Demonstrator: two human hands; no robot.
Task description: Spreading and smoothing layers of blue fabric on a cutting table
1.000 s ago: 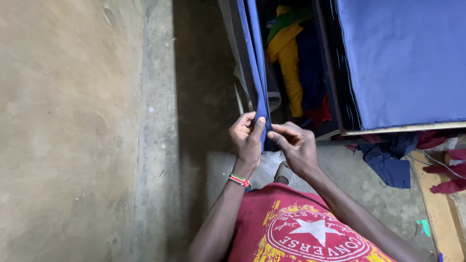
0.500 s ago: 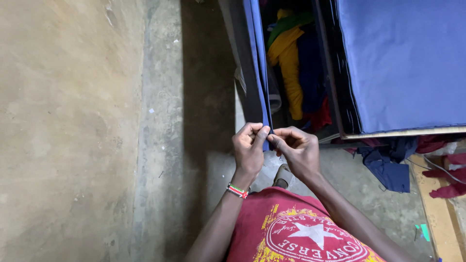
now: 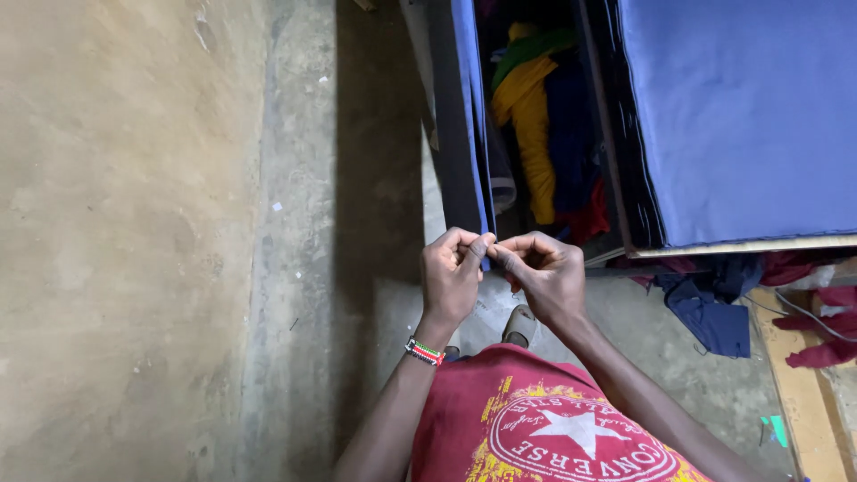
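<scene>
Left hand (image 3: 451, 272): I see it pinched on the blue fabric flap's (image 3: 471, 134) bottom edge.
Right hand (image 3: 544, 272): pinching the same edge — fingertips meeting the left's.
Flap axis: runs straight up, away from both hands, beside the open wardrobe (image 3: 544, 134).

This looks like a plain room in a home — a bedroom or clothes corner. A fabric wardrobe (image 3: 741, 125) with blue cloth panels stands open, and folded garments (image 3: 536, 116) in yellow, green, navy and red are stacked inside. The floor (image 3: 295, 268) is bare concrete, meeting a rough plastered wall (image 3: 116, 232). More clothes (image 3: 714, 308) lie loose on the floor beside the wardrobe — dark blue and red pieces.
</scene>
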